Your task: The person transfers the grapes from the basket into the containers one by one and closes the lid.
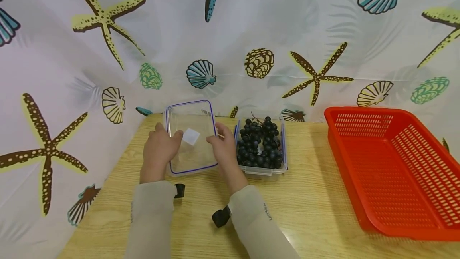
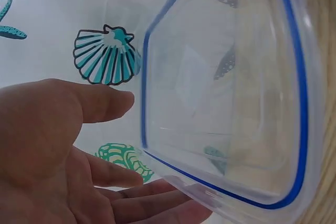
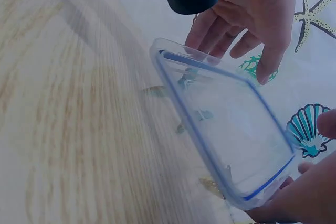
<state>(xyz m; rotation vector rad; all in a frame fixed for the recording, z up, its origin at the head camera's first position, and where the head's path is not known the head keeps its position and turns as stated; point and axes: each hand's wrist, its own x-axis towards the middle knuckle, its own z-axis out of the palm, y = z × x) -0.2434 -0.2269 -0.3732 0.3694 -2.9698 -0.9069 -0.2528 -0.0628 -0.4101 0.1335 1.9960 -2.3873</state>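
Note:
A clear plastic lid point(image 1: 198, 159) with a blue sealing ring is tilted up over the back left of the table, between both hands. A white square shows through or on it. My left hand point(image 1: 158, 151) holds its left side, fingers point(image 2: 152, 203) reaching behind the rim and the thumb in front, apart from the lid in the left wrist view. At the right side my right hand point(image 1: 226, 151) holds the edge, its fingers partly hidden behind. Just beyond my right hand, a clear plastic container point(image 1: 267, 171) is filled with dark grapes point(image 1: 260, 143).
A large red plastic basket point(image 1: 391, 171) stands on the right of the wooden table point(image 1: 305, 211). A white curtain point(image 1: 230, 39) printed with shells and starfish hangs behind the table and along its left. Black wrist cameras point(image 1: 221, 217) project from the sleeves.

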